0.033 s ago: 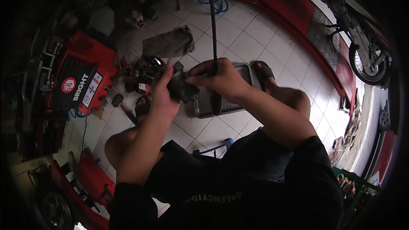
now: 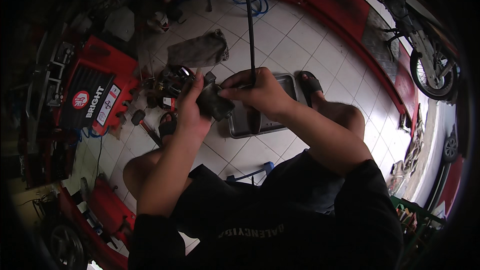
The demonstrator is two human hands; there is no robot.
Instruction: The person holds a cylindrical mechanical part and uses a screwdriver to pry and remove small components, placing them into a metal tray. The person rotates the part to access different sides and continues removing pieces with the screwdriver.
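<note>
The left hand is closed around the left side of a dark, stubby metal housing, its thumb pointing up along the near face and the other fingers mostly hidden behind. The right hand is curled, thumb and fingertips drawn together against the housing's right edge; a long dark rod rises from among those curled fingers and seems to be gripped by them, though whether the fingertips also pinch something small cannot be told. The housing is held in the air between the knees, its right end overlapping, in this view, the left side of a shallow grey metal tray on the white tiled floor. For good handling, the left palm ought to bear the weight, since a lump of metal like this is probably heavy and perhaps slick, leaving the right fingertips free for fine contact. Bringing both hands a little rightward would put the housing squarely above the tray, a sensible catch for anything that slips. The rod deserves care: with so much length standing above the knuckles, a small twist of the wrist would swing its tip widely, so it is best kept upright, clear of the grey cloth lying beyond the left hand.
</note>
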